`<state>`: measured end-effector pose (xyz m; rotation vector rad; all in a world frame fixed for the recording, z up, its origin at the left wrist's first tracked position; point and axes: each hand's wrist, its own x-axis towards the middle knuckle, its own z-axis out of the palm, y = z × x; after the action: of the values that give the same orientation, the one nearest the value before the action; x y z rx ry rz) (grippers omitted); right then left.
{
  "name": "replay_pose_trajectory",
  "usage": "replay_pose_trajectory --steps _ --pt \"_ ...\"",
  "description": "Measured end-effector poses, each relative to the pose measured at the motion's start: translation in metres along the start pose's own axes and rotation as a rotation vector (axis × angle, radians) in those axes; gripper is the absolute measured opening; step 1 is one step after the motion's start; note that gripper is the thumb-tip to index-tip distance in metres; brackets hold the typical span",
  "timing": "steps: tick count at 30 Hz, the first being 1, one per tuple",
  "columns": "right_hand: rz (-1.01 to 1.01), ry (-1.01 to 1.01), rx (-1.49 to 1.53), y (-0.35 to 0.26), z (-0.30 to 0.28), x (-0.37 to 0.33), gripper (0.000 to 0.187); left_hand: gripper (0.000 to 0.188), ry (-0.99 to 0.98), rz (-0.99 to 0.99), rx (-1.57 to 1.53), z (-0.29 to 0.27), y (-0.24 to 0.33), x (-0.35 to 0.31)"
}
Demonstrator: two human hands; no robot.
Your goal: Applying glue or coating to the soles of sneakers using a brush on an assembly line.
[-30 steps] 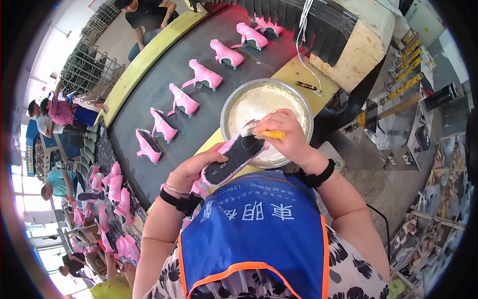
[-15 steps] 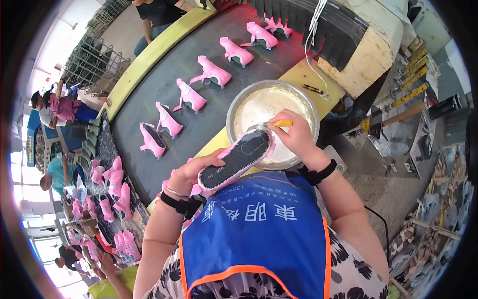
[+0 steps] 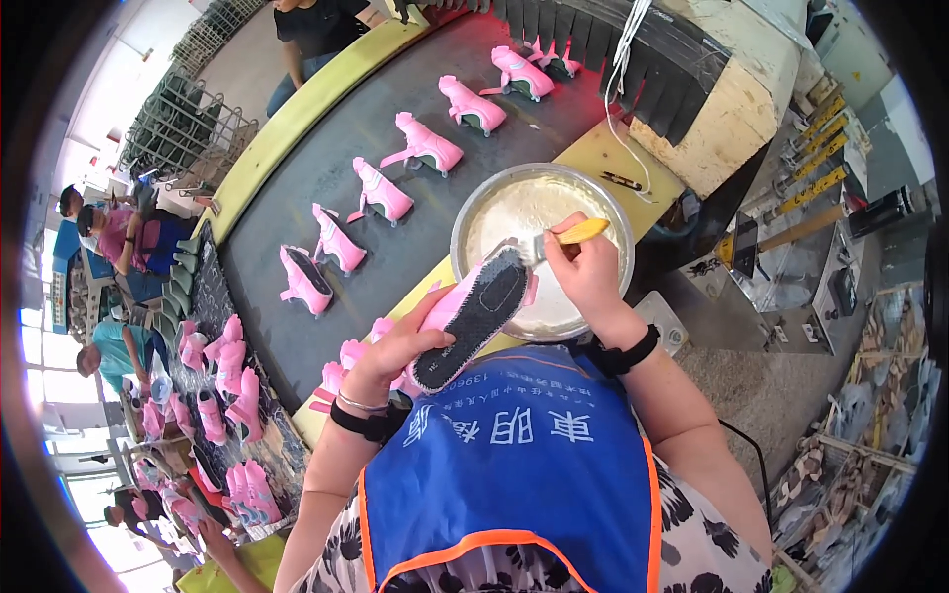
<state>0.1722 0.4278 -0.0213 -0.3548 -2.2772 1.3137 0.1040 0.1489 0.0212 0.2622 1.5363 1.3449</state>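
Sole up, a pink shoe upper with a black bottom (image 3: 481, 314) rests in my left hand (image 3: 407, 344). My fingers wrap its pink side and the thumb presses near the heel end. Between the fingers of my right hand (image 3: 589, 281) is a flat brush with a yellow handle (image 3: 581, 232). Its pale bristles touch or nearly touch the right edge of the toe end. Under the toe and my right hand stands a round metal basin (image 3: 626, 212) holding a creamy white paste (image 3: 550, 301). More pink uppers (image 3: 336, 381) lie partly hidden beside my left wrist.
Beyond the basin, several pink uppers (image 3: 381, 193) stand in a row on a dark conveyor belt (image 3: 287, 198), leading to a red-lit machine with black flaps (image 3: 633, 69). A white cable (image 3: 618, 99) hangs at its mouth. A hammer (image 3: 806, 229) lies at right. Co-workers are at left.
The shoe has turned steeper, its heel end shifting right and down. My right hand has brought the brush from above the toe to its right edge, the handle now tilted up.
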Motion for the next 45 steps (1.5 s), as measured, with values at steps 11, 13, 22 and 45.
replay_pose_trajectory --steps 11,13,22,45 --pt "0.224 -0.208 0.321 -0.031 0.007 -0.031 0.018 0.084 0.258 0.148 -0.111 0.007 -0.017 0.005" --pt "0.175 -0.195 0.386 -0.035 0.006 -0.03 0.018 0.083 0.245 0.134 -0.137 0.011 -0.014 0.003" --pt "0.079 -0.062 0.168 -0.01 0.009 0.016 0.02 0.083 0.206 0.234 0.005 0.009 -0.012 -0.003" --pt "-0.091 -0.303 0.484 -0.066 0.093 0.039 0.009 0.086 0.224 0.336 -0.133 -0.06 -0.061 -0.059"
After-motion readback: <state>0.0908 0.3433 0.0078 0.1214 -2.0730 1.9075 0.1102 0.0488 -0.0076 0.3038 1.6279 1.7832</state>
